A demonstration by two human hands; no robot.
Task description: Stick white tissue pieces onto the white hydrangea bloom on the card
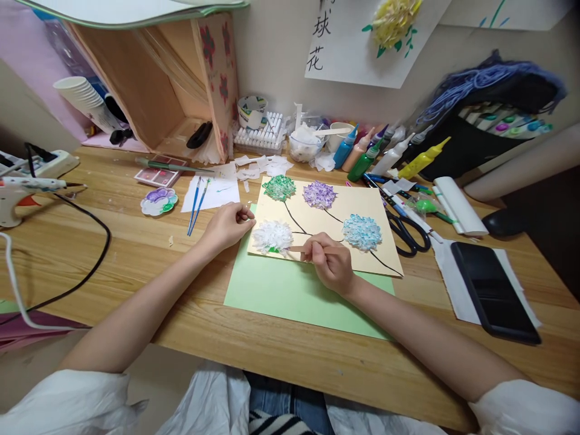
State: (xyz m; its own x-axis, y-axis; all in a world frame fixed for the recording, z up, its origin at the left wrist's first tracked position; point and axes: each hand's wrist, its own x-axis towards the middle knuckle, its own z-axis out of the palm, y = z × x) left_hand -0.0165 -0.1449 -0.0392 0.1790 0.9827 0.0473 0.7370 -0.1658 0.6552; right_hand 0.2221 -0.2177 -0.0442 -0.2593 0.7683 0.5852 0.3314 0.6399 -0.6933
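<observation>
A cream card (357,208) lies on a green sheet (290,290) on the wooden desk (136,241). On the card sit tissue-paper flowers: green (279,187), purple (319,194), blue (361,232) and white (272,236), with black drawn stems. My right hand (330,261) pinches a thin wooden stick (296,248) whose tip touches the white flower's lower right edge. My left hand (229,225) rests at the card's left edge, fingers curled, pinching a tiny pale scrap I cannot make out.
Black scissors (408,232) and a dark phone (493,290) on white paper lie right of the card. Squeeze paint bottles (362,154), a bowl of tissue (302,145) and paper scraps stand behind. A palette (158,201), blue brushes (196,205), and a glue gun (27,187) with cable lie left.
</observation>
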